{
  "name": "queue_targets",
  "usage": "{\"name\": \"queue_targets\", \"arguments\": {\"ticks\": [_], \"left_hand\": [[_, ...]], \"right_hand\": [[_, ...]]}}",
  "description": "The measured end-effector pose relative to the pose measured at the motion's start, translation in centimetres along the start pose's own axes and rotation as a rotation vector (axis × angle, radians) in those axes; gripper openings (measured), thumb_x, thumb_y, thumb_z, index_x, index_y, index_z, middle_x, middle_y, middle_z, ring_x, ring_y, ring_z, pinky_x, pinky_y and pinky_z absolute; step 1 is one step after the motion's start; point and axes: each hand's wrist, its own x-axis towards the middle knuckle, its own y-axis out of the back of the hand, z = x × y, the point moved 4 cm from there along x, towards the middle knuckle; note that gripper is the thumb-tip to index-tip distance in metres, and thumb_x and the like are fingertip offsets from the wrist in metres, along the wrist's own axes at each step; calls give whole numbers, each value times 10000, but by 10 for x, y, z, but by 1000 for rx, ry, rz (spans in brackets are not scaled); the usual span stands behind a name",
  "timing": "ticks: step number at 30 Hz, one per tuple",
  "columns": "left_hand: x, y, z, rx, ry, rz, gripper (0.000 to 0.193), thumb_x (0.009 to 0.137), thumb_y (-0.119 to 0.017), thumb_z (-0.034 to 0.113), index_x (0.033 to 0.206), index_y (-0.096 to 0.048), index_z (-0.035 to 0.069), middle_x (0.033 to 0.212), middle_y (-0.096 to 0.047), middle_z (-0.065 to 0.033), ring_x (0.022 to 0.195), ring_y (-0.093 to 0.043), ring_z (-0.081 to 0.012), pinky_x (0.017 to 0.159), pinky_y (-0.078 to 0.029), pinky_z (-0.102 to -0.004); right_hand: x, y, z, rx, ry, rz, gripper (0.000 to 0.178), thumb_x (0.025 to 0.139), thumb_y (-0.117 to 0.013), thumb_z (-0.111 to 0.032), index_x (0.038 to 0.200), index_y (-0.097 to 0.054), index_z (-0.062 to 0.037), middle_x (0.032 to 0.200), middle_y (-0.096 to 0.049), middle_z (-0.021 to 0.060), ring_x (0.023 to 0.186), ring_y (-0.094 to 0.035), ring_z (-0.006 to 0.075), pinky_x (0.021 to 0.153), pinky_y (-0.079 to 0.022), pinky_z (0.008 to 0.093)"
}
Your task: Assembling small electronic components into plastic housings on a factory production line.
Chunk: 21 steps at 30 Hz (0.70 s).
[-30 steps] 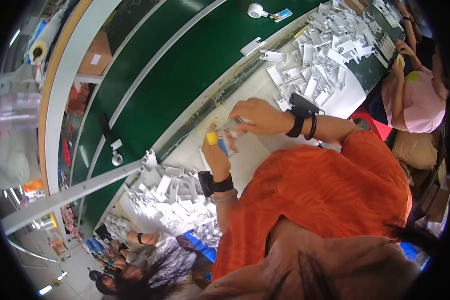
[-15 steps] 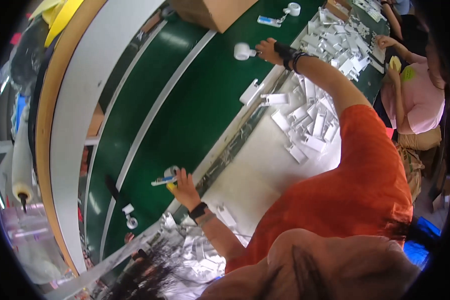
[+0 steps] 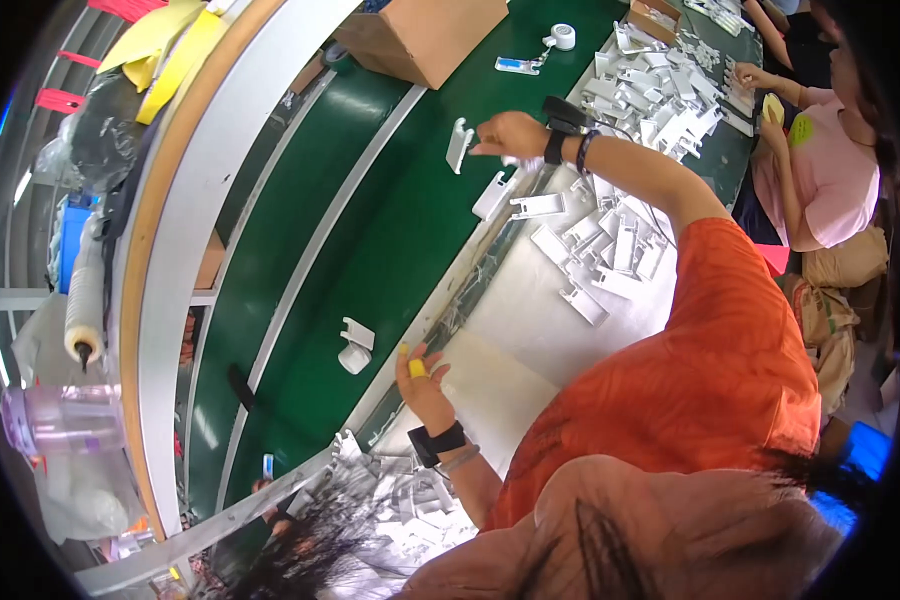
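Note:
My left hand (image 3: pixel 425 388), with yellow covers on its fingers, is open over the near edge of the green belt, holding nothing. Beyond its fingertips, a white bracket-like plastic piece (image 3: pixel 358 333) lies on the belt against a white roll-shaped part (image 3: pixel 354 358). Farther along, my right hand (image 3: pixel 510 137) reaches over the belt, fingertips closed at the edge of a tilted white plastic piece (image 3: pixel 458 147). A blurred pale thing shows below that hand; its kind cannot be told. Another white plastic bracket (image 3: pixel 493 196) rests at the belt's near rim.
Many white plastic brackets lie on the metal worktable (image 3: pixel 500 375), with a larger heap (image 3: pixel 660 95) farther right. A cardboard box (image 3: pixel 440 40) stands at the belt's far side. Near it lies a white roll (image 3: pixel 562 37) joined to a blue-and-white piece (image 3: pixel 517 65). A co-worker in pink (image 3: pixel 820 165) sits at right.
My left hand has drawn back from the roll-shaped part on the belt, toward me. My right hand has shifted slightly left and down, and a tilted white piece now shows at its fingertips.

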Motion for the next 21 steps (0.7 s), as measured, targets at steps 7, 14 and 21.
{"name": "queue_targets", "arguments": {"ticks": [7,14,21], "left_hand": [[-72,-70,52,479,-366,-118,560,931,-554,102,1435,-325,18,1352,-480,-146,1226,-483,-256,1023,-383,-359],[-115,-83,49,284,-245,-336,680,883,-673,132,1438,-307,-12,1339,-498,-156,1247,-465,-245,1078,-320,-363],[-158,-65,55,200,-187,-354,431,921,-579,32,1333,-462,-12,1232,-583,-104,1134,-555,-197,1003,-408,-327]], "right_hand": [[-93,9,-151,1181,-214,-498,305,981,-554,-313,847,-612,-46,761,-645,19,711,-616,71,655,-504,238],[-178,35,-264,1469,21,-930,300,1033,-435,-264,1064,-578,-3,899,-618,25,855,-612,100,799,-483,270],[-198,75,-272,1418,55,-1121,314,1017,-474,-211,1151,-611,37,988,-644,40,888,-607,93,825,-479,245]]}}
